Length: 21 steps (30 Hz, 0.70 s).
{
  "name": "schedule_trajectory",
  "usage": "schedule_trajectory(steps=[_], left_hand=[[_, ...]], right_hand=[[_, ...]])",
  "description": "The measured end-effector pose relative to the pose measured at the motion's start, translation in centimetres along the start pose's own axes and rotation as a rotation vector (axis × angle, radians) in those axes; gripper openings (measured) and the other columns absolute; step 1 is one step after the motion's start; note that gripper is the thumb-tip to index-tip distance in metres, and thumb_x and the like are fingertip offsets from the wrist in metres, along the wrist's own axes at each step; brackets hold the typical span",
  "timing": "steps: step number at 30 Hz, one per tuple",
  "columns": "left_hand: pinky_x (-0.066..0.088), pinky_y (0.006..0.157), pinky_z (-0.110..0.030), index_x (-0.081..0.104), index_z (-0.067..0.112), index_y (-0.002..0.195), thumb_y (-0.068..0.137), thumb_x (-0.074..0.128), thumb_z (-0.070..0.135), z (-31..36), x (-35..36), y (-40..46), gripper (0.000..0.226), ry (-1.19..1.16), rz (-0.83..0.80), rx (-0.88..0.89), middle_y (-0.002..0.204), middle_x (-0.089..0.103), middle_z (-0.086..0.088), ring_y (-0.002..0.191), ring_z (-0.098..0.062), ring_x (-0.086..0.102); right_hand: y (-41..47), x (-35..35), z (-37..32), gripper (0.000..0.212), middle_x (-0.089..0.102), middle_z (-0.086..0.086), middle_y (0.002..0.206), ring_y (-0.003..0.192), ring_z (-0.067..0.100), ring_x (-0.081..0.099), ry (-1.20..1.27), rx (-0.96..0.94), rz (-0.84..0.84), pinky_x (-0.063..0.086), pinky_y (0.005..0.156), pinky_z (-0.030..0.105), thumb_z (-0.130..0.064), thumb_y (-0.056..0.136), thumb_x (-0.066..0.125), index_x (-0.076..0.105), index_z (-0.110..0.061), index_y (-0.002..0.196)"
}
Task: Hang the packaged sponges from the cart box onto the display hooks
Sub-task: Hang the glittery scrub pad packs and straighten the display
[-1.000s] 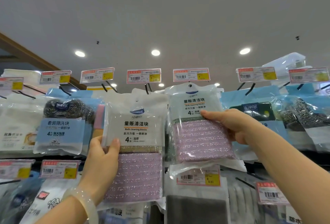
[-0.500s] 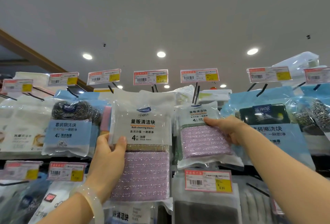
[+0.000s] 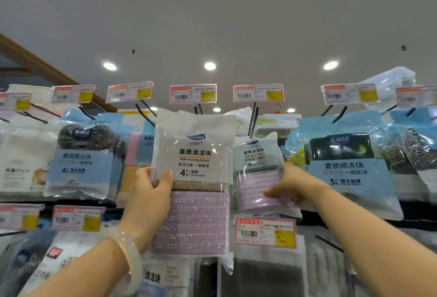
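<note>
My left hand (image 3: 151,192) grips a packaged sponge (image 3: 192,178), a white bag with purple glittery pads, by its left edge with the thumb on the front. It is held up in front of the display, just below a hook. My right hand (image 3: 292,185) holds a second, identical sponge pack (image 3: 256,171) by its right side. That pack hangs far back on a black two-prong display hook (image 3: 253,119) under a red and yellow price tag (image 3: 259,93). The cart box is out of view.
Steel-scourer packs (image 3: 81,157) hang to the left, and a blue scourer set (image 3: 343,169) hangs to the right. Rows of price tags on hook ends jut toward me. Grey cloth packs (image 3: 267,275) and a lower tag (image 3: 266,231) hang below.
The right-hand pack has slid back along its hook and sits deeper in the display. My right hand followed it inward. The left-hand pack stayed about where it was.
</note>
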<state>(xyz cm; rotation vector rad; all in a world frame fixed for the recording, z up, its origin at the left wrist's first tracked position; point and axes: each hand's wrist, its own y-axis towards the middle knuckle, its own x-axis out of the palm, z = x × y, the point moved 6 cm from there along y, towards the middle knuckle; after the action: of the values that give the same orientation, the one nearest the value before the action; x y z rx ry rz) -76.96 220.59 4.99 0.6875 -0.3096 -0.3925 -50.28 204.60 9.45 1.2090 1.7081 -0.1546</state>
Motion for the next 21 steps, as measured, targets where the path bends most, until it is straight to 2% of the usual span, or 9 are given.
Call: schedule_trajectory(steps=[2, 4, 6, 8, 9, 11, 14, 18, 21], left_hand=[[0.041, 0.059, -0.026, 0.042, 0.021, 0.104, 0.095, 0.047, 0.028, 0.1, 0.6, -0.4, 0.013, -0.003, -0.027, -0.008, 0.089, 0.059, 0.005, 0.079, -0.010, 0.057], [0.048, 0.068, -0.034, 0.044, 0.023, 0.098, 0.095, 0.047, 0.028, 0.1, 0.9, -0.4, 0.007, 0.000, -0.054, -0.025, 0.092, 0.062, 0.002, 0.084, -0.015, 0.060], [0.049, 0.075, -0.038, 0.045, 0.024, 0.096, 0.094, 0.049, 0.029, 0.2, 1.3, -0.4, 0.006, 0.015, -0.082, -0.049, 0.096, 0.062, 0.000, 0.088, -0.018, 0.060], [0.047, 0.068, -0.034, 0.047, 0.022, 0.099, 0.094, 0.050, 0.029, 0.3, 2.0, -0.6, 0.010, 0.040, -0.129, -0.078, 0.096, 0.062, 0.000, 0.086, -0.017, 0.059], [0.047, 0.068, -0.034, 0.047, 0.020, 0.101, 0.094, 0.050, 0.030, 0.3, 2.4, -0.7, 0.012, 0.047, -0.157, -0.095, 0.097, 0.062, -0.001, 0.087, -0.018, 0.060], [0.050, 0.081, -0.042, 0.047, 0.018, 0.106, 0.094, 0.050, 0.030, 0.3, 3.3, -0.9, 0.018, 0.047, -0.196, -0.119, 0.101, 0.063, -0.004, 0.093, -0.023, 0.061], [0.050, 0.088, -0.045, 0.045, 0.019, 0.106, 0.094, 0.048, 0.030, 0.6, 4.9, -1.1, 0.016, 0.034, -0.224, -0.125, 0.100, 0.062, -0.004, 0.093, -0.024, 0.061], [0.048, 0.082, -0.036, 0.036, 0.021, 0.115, 0.096, 0.045, 0.027, 1.8, 7.5, -1.8, 0.022, 0.050, -0.265, -0.056, 0.097, 0.057, 0.004, 0.084, -0.013, 0.057], [0.046, 0.086, -0.034, 0.021, 0.028, 0.138, 0.096, 0.044, 0.021, 3.0, 9.0, -2.0, 0.048, 0.026, -0.309, 0.032, 0.109, 0.057, 0.004, 0.091, -0.013, 0.058]], right_hand=[[-0.3, 0.7, -0.2, 0.087, 0.054, 0.015, 0.121, 0.102, 0.026, 0.058, -0.092, -0.036, 0.079, 0.052, 0.079, 0.032, -0.040, 0.075, 0.073, 0.026, -0.002, 0.136], [-0.7, 1.7, -0.4, 0.094, 0.052, 0.017, 0.128, 0.110, 0.026, 0.056, -0.213, -0.051, 0.028, 0.049, 0.089, 0.032, -0.045, 0.083, 0.063, 0.011, 0.005, 0.143], [-1.4, 1.7, -0.4, 0.070, 0.059, 0.012, 0.112, 0.097, 0.022, 0.060, -0.375, -0.064, -0.038, 0.051, 0.083, 0.030, -0.044, 0.087, 0.058, 0.033, 0.001, 0.134], [-2.0, 0.8, -0.7, 0.030, 0.054, 0.002, 0.080, 0.067, 0.015, 0.056, -0.466, -0.096, -0.028, 0.050, 0.064, 0.024, -0.036, 0.088, 0.059, 0.053, -0.009, 0.097], [-2.4, 0.1, -1.2, 0.025, 0.052, 0.002, 0.074, 0.061, 0.014, 0.055, -0.397, -0.114, -0.001, 0.050, 0.058, 0.023, -0.034, 0.090, 0.057, 0.052, -0.009, 0.086], [-3.2, -1.1, -2.1, 0.030, 0.060, 0.005, 0.076, 0.060, 0.016, 0.060, 0.075, -0.150, 0.030, 0.052, 0.052, 0.023, -0.038, 0.094, 0.048, 0.053, -0.011, 0.081], [-5.2, -2.9, -3.4, 0.035, 0.065, 0.009, 0.089, 0.068, 0.018, 0.066, 0.802, -0.288, 0.052, 0.055, 0.056, 0.026, -0.046, 0.092, 0.045, 0.052, -0.013, 0.101], [-7.1, -4.9, -3.1, 0.035, 0.059, 0.002, 0.103, 0.082, 0.014, 0.067, 0.812, -0.524, 0.277, 0.054, 0.055, 0.018, -0.028, 0.084, 0.065, 0.040, -0.025, 0.107], [-7.6, -6.0, -3.2, 0.032, 0.058, -0.006, 0.102, 0.084, 0.014, 0.068, 0.763, -0.583, 0.245, 0.056, 0.059, 0.020, -0.014, 0.084, 0.065, 0.046, -0.030, 0.105]])
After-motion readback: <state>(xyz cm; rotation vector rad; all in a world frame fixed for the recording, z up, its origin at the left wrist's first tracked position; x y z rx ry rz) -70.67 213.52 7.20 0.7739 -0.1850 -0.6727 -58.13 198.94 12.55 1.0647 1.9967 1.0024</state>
